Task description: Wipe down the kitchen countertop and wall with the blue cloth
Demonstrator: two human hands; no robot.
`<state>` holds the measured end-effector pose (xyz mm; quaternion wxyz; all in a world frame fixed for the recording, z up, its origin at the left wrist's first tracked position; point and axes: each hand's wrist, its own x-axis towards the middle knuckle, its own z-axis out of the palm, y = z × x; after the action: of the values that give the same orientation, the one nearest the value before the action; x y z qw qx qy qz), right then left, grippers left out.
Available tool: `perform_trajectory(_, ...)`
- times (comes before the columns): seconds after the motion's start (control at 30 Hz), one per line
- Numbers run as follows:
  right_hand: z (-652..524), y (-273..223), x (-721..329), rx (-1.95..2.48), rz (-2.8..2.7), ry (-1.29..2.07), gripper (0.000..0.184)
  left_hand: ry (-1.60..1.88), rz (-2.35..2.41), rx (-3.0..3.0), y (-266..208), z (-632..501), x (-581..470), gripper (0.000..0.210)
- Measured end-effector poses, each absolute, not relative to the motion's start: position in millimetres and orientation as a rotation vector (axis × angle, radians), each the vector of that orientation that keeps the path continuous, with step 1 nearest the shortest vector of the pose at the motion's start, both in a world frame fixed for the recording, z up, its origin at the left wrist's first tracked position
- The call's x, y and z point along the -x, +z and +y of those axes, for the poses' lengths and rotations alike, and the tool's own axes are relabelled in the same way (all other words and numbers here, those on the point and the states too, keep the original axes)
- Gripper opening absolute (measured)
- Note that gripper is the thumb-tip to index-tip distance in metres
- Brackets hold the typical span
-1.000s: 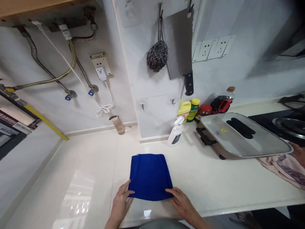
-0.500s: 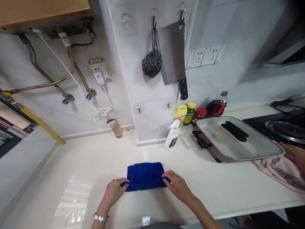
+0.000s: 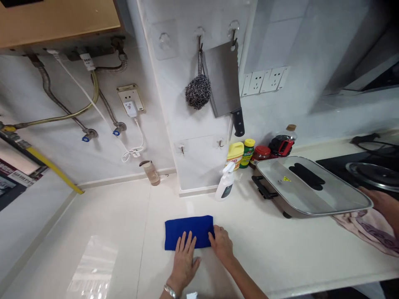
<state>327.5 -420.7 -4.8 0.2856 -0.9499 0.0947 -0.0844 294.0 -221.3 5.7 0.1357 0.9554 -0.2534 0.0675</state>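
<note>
A blue cloth, folded into a flat rectangle, lies on the white countertop. My left hand rests on its front part with the fingers stretched out, and a metal band circles that wrist. At the cloth's right edge, my right hand has its thumb and fingers bent around the edge, pinching it. Behind the cloth stands a white spray bottle, upright and touched by neither hand.
An electric pan with a glass lid stands on the right, another person's hand at its side above a pink towel. Several containers line the wall. A cleaver and steel scrubber hang above. A cup stands back left.
My left hand has let go of the cloth's left corner and moved right, now flat on its front. The front edge looks flatter. My right hand stays at the right edge.
</note>
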Motion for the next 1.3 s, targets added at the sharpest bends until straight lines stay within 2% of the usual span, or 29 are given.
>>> perform_trajectory(0.1, -421, -3, -328, 2.537, 0.253, -0.205, 0.027, 0.286, -0.718, -2.844, -12, -230, -284, 0.078)
perform_trajectory(0.2, -419, 2, -324, 2.518, 0.265, -0.205, 0.028, 0.319, -0.703, -2.847, -17, -236, -281, 0.080)
perform_trajectory(0.27, -414, 4, -321, 2.490, 0.266, -0.214, 0.028, 0.309, -0.704, -2.808, -16, -236, -281, 0.077)
perform_trajectory(0.37, -408, 8, -319, 2.417, 0.251, -0.222, 0.027, 0.236, -0.682, -2.679, -10, -228, -281, 0.061)
perform_trajectory(0.5, -404, 20, -325, 2.287, 0.228, -0.210, 0.030, 0.105, -0.387, -2.398, 7, -209, -278, 0.046)
perform_trajectory(0.67, -368, 48, -332, 2.123, 0.064, -0.182, 0.039, 0.118, -0.010, -2.078, 36, -179, -279, 0.047)
perform_trajectory(0.87, -328, 63, -316, 1.855, -0.337, 0.072, 0.049, 0.299, 0.204, -1.932, 59, -155, -292, 0.049)
perform_trajectory(1.07, -398, 27, -292, 2.083, -0.199, -0.071, 0.040, 0.256, -0.144, -2.271, 35, -177, -313, 0.048)
perform_trajectory(1.2, -453, -21, -259, 2.237, 0.039, -0.279, 0.041, 0.271, -0.560, -2.618, 9, -204, -325, 0.064)
perform_trajectory(1.3, -476, -61, -234, 2.283, 0.133, -0.367, 0.039, 0.294, -0.683, -2.724, -2, -204, -337, 0.073)
